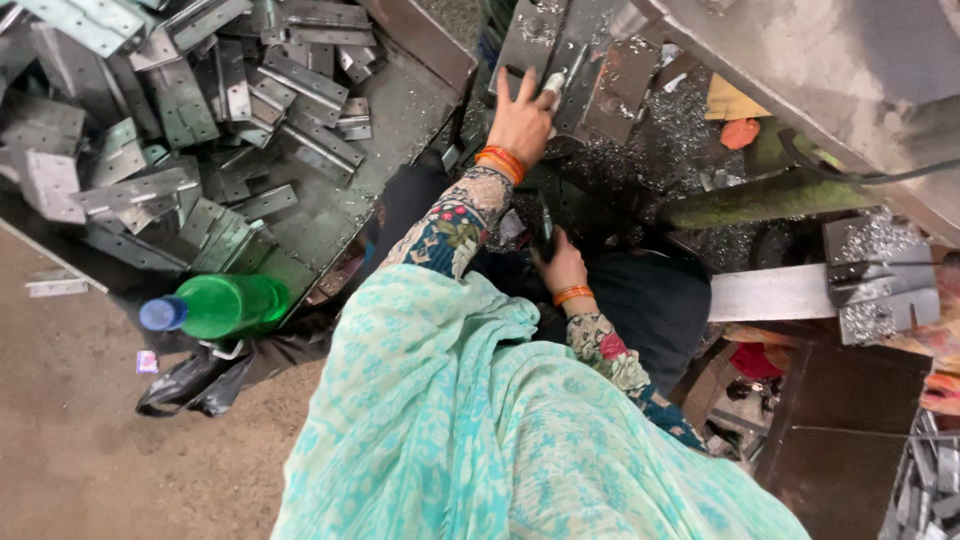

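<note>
Above, at upper left, a shallow metal tray [420,95] is seen, filled with a loose heap of flat grey metal brackets [180,110] lying at all angles; part of its floor nearest the person is bare. Just below the tray's near edge a green plastic bottle [225,305] with a blue cap is laid on its side, resting over a crumpled black bag [195,385] on the floor.

At upper centre the left hand [522,118] is extended forward, arm nearly straight, with the fingers spread and curled over the edge of a flat metal plate [560,55] that lies on the machine's surface [640,150], which is strewn with bright metal shavings. The plate is touched by the fingertips and partly covered by the palm; orange bangles are worn at the wrist.

Lower, near the centre, the right hand [560,265] is held close to the body, closed around a small dark object [545,230] whose kind cannot be told. Both forearms are clothed in floral sleeves, and a pale turquoise cloth is draped across the foreground.
</note>
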